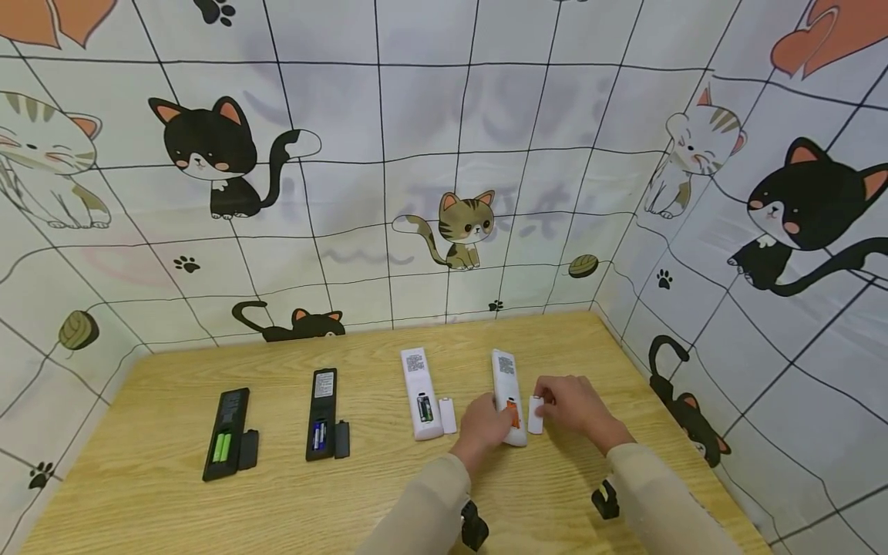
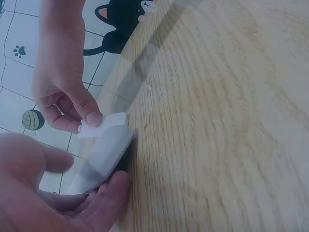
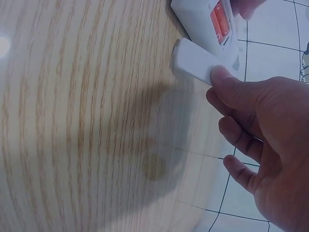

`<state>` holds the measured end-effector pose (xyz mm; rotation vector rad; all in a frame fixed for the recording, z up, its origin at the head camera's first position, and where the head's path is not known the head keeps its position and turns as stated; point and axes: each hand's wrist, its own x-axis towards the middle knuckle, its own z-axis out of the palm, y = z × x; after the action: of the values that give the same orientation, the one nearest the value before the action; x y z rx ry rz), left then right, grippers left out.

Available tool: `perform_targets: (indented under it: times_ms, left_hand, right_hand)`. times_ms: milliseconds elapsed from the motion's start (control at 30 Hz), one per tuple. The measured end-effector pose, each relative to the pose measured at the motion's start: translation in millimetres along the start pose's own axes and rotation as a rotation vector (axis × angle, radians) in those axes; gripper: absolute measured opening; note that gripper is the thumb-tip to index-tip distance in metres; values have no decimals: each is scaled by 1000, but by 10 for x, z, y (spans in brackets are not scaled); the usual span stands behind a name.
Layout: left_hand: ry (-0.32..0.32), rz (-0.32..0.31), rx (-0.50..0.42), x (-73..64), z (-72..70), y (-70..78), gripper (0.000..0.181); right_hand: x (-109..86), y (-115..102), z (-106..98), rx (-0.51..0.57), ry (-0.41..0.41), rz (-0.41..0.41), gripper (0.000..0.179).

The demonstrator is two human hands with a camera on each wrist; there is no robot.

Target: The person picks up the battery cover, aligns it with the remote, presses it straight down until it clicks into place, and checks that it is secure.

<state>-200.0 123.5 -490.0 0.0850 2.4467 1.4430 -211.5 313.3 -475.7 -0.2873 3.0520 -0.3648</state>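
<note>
A white remote control [image 1: 506,375] lies back side up at the right of the table, its battery compartment uncovered. Orange batteries [image 3: 219,21] show inside it in the right wrist view. My left hand [image 1: 482,425] holds this remote by its lower part, thumb on one side and fingers along the other. Between thumb and forefinger, my right hand [image 1: 572,405] pinches a white battery cover [image 3: 195,60]. The cover is held just right of the remote, close to its lower end. In the left wrist view, the cover [image 2: 108,124] appears right behind the remote [image 2: 104,152].
Another white remote [image 1: 416,378] with a battery inside lies to the left, its cover [image 1: 448,416] beside it. Further left are two black remotes, one with blue batteries [image 1: 319,436] and one with green batteries [image 1: 222,447], covers alongside. A cat-print curtain [image 1: 347,154] encloses the wooden table [image 1: 277,509].
</note>
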Motion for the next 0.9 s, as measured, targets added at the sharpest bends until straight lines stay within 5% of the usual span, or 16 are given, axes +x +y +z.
perform_targets:
  times_ms: [233,467,900]
  left_hand:
    - [4,-11,40,37,-51,-40,35]
    - [-45,-37,-68,60,-100,-91,42]
    - [-118,115,-136,36,-203,-255,48]
  right_hand:
    - [16,-20,14,6,9,-8,16]
    - [6,-29,-13,1,38,-53,15]
    - [-35,-128,-197,19,90,-104,14]
